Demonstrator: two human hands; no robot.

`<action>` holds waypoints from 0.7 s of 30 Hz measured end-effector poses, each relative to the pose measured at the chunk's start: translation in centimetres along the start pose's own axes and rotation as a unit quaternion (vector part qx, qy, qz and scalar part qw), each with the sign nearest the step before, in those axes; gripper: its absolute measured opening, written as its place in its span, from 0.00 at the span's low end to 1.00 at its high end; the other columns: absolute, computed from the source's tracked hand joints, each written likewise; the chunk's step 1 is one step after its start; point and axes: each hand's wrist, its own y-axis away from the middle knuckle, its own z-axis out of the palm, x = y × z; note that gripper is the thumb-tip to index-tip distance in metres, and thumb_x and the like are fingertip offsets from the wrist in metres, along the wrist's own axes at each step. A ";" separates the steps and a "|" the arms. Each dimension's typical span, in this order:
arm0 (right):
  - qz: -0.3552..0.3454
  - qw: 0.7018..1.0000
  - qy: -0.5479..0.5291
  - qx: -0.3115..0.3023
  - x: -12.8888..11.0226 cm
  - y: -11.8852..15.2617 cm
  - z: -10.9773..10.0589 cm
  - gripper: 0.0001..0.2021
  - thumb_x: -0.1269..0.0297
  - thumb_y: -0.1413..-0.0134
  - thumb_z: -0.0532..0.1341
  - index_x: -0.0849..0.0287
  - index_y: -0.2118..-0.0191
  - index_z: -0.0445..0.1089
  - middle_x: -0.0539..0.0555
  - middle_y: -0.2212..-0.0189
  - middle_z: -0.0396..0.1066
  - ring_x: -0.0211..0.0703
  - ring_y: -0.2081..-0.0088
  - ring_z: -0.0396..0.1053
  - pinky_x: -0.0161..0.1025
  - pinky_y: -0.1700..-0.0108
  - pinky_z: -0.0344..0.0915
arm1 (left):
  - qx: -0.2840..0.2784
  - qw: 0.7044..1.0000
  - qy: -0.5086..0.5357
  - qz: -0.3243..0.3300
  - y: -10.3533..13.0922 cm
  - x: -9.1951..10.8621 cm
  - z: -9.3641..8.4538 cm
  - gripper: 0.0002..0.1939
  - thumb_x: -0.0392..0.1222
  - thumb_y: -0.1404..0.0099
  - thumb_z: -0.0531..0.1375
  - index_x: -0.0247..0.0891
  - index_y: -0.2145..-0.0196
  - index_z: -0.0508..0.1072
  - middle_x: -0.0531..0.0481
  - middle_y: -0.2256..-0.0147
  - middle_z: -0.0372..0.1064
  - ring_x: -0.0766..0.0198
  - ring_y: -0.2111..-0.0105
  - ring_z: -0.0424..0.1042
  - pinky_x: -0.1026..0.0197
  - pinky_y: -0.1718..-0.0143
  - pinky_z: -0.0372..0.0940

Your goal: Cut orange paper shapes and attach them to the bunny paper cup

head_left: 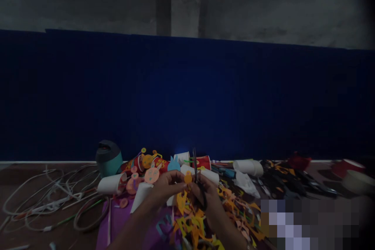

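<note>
Pinching a small orange paper cut-out [188,178] between the fingertips of the left hand [165,187], fingers curled closed on it, above the middle of the brown tabletop [17,175] and nearer its near edge. Gripping a pair of dark-handled scissors [197,181] in the right hand [208,199], fingers closed through the handles, blades pointing up and standing just beside the cut-out, touching its right side (hard to tell in this dim light whether the blades are parted). Hovering, both hands, over a purple paper sheet [117,222] strewn with orange and yellow paper scraps [190,222] reaching toward the near edge.

Lying on its side just left of the left hand, a white paper cup [109,183], mouth turned right. Standing behind it toward the far edge, a teal lidded jar with a dark cap [108,158]. Clustering along the far edge behind the hands, red printed paper cups [202,162] and round orange paper faces [151,174], with a small blue paper shape [174,164] between them. Resting further right, another white paper cup on its side [248,166]. Sprawling over the left part of the tabletop, a tangle of white looped cables [49,195]. Piling toward the right edge, dark cut paper pieces [293,181], too dim to make out further.
</note>
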 end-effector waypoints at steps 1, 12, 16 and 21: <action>-0.004 1.000 0.000 0.003 0.0 0.0 0.0 0.16 0.52 0.55 0.63 0.60 0.71 0.62 0.42 0.88 0.59 0.29 0.87 0.54 0.26 0.87 0.54 | -0.006 1.000 0.001 0.003 0.0 -0.1 0.1 0.10 0.42 0.53 0.66 0.35 0.74 0.72 0.52 0.75 0.69 0.65 0.72 0.67 0.65 0.68 0.58; -0.010 0.997 0.020 -0.078 0.4 -0.3 0.4 0.16 0.54 0.58 0.65 0.59 0.70 0.61 0.45 0.83 0.63 0.35 0.81 0.62 0.31 0.79 0.59 | 0.105 0.993 0.044 0.031 0.2 0.0 0.4 0.09 0.43 0.50 0.63 0.36 0.77 0.69 0.56 0.78 0.63 0.69 0.76 0.61 0.68 0.72 0.56; -0.014 0.993 0.025 -0.111 -0.2 0.3 1.0 0.16 0.55 0.59 0.65 0.58 0.71 0.60 0.43 0.83 0.58 0.33 0.81 0.58 0.32 0.77 0.57 | 0.125 0.987 0.094 0.027 0.5 -0.2 1.0 0.09 0.42 0.50 0.64 0.37 0.77 0.67 0.57 0.78 0.63 0.69 0.75 0.63 0.68 0.72 0.57; -0.016 0.993 -0.001 -0.121 0.4 0.4 1.2 0.16 0.55 0.58 0.65 0.58 0.69 0.59 0.44 0.80 0.60 0.34 0.79 0.59 0.33 0.75 0.57 | 0.178 0.972 0.151 0.011 0.8 -1.2 2.4 0.09 0.44 0.50 0.64 0.38 0.75 0.68 0.56 0.76 0.66 0.68 0.75 0.66 0.68 0.73 0.60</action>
